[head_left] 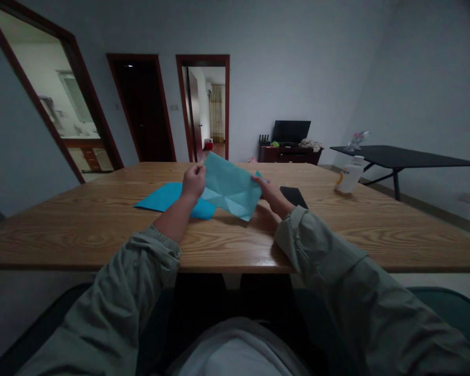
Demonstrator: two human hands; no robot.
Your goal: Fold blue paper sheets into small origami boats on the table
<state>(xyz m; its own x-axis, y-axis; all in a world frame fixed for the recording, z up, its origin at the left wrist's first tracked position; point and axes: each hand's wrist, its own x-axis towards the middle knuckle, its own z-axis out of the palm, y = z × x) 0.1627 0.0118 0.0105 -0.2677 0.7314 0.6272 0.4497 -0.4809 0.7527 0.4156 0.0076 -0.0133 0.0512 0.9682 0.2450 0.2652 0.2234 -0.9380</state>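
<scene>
A light blue sheet of paper, marked with crossing crease lines, is held up tilted above the wooden table. My left hand pinches its left edge. At the opposite side my right hand grips the sheet, thumb on the near face and the other fingers mostly hidden. A small darker blue bit shows at the upper right corner, by the right thumb. Beneath and behind my left wrist lies a deeper blue sheet of paper, flat on the table and partly covered by my forearm.
A dark flat object lies just beyond my right wrist. Farther right stands a white plastic bottle. A black folding table is by the right wall, and a monitor sits on a low cabinet at the back.
</scene>
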